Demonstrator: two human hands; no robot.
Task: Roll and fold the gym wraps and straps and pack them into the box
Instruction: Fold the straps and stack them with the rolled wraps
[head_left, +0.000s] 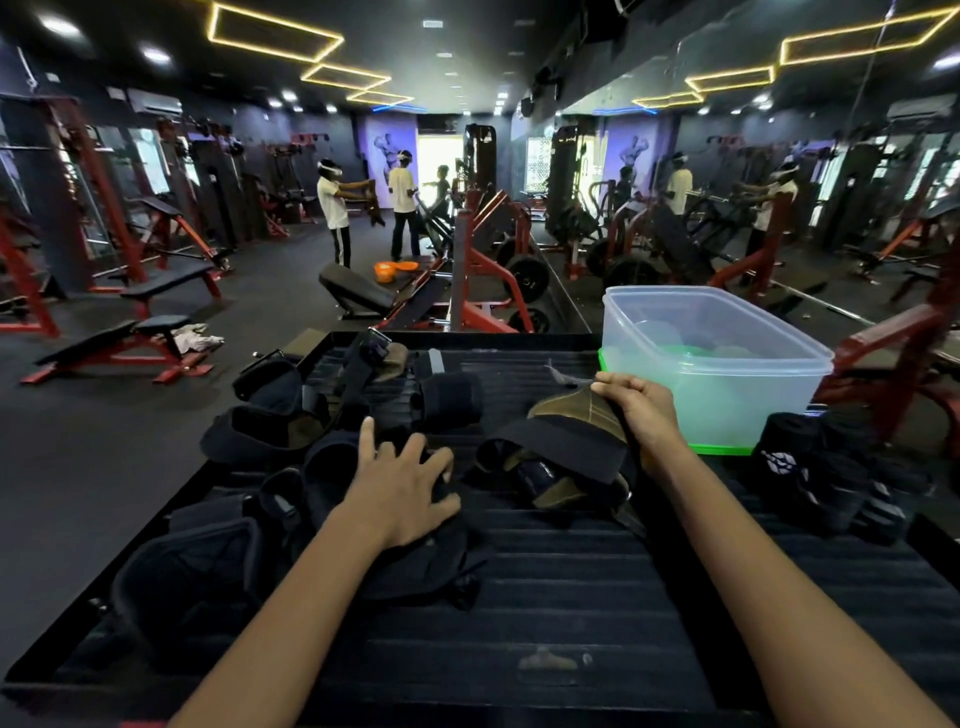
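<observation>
Wraps and straps (291, 431) are heaped well left of the box (717, 364), black, soft and judged light and limp, so they are best taken by an end or edge. Left of the box, a flat black pad (431, 561) is pressed by the left hand (402, 491), fingers spread wide. Just beside the box, a brown-and-black strap (576, 431) is pinched at its top edge by the right hand (641, 402). Right of the box, rolled wraps (826, 467) are stacked. Everything is carried by a ribbed black bench (571, 597); behind the box, gym machines and a mirror are seen.
</observation>
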